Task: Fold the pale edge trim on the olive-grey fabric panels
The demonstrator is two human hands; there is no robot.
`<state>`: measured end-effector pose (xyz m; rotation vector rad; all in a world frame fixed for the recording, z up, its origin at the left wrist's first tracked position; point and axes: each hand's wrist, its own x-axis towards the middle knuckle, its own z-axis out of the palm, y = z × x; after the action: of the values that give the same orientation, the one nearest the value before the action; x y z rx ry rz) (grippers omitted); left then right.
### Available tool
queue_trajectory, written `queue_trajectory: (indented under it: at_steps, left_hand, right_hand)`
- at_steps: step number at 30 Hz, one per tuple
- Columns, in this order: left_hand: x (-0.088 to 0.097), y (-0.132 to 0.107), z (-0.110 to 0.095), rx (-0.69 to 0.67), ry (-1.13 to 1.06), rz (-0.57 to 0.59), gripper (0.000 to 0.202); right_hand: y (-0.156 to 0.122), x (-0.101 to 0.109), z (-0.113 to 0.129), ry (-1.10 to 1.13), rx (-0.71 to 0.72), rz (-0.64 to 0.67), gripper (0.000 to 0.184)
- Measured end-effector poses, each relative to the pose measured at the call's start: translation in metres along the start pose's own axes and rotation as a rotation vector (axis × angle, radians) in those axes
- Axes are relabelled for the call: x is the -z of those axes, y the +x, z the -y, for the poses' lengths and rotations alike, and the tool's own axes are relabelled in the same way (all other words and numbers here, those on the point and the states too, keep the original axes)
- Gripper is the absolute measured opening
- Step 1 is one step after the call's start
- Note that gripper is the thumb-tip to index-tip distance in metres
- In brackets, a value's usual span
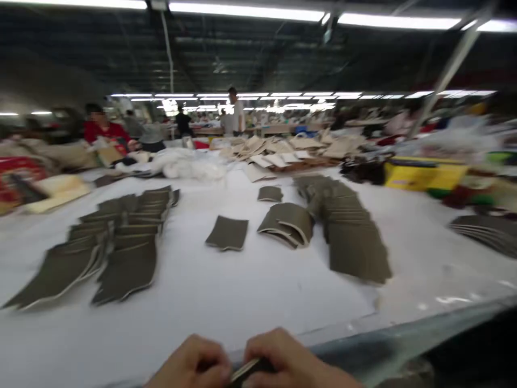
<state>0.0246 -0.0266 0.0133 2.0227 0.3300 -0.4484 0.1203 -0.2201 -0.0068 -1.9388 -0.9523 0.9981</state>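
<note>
At the bottom edge of the view, my left hand point(197, 364) and my right hand point(283, 358) are close together at the table's near edge, both with curled fingers. Between them they grip a dark olive fabric piece point(252, 371) with a pale edge, mostly covered by my fingers. Farther out on the white table point(226, 291) lie a single dark fabric piece point(228, 233) and a smaller one point(270, 193). Beside these is a curved pair of pieces point(287, 222).
Two overlapping rows of dark pieces point(133, 258) lie on the left, another row point(355, 237) right of centre. A stack point(488, 231) sits far right, near a yellow bag point(426, 173). Beige pieces point(278, 145) are heaped behind. A person in red point(105, 129) is across the table.
</note>
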Motion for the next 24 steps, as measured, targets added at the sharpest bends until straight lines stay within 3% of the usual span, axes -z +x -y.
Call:
queue_trajectory:
  at_steps: [4,7,11,19,24]
  left_hand:
    - [-0.007,-0.019,0.007,-0.023,-0.222,0.126,0.018]
    - [-0.013,-0.022,0.015,-0.033,-0.385,0.102,0.017]
    - [-0.025,-0.024,0.023,0.005,-0.546,0.055,0.019]
    - [-0.032,-0.025,0.024,0.009,-0.525,-0.020,0.017]
    - [-0.043,-0.025,0.022,-0.010,-0.372,-0.018,0.016]
  right_hand:
    - [-0.014,-0.008,0.009,-0.207,0.135,-0.008,0.013]
    - [-0.014,-0.010,0.011,-0.327,0.364,0.002,0.018]
    - [-0.014,-0.015,0.009,-0.537,0.579,-0.133,0.018]
    - [-0.012,-0.029,0.001,-0.621,0.640,-0.286,0.018]
    - [-0.009,-0.037,-0.003,-0.645,0.692,-0.311,0.010]
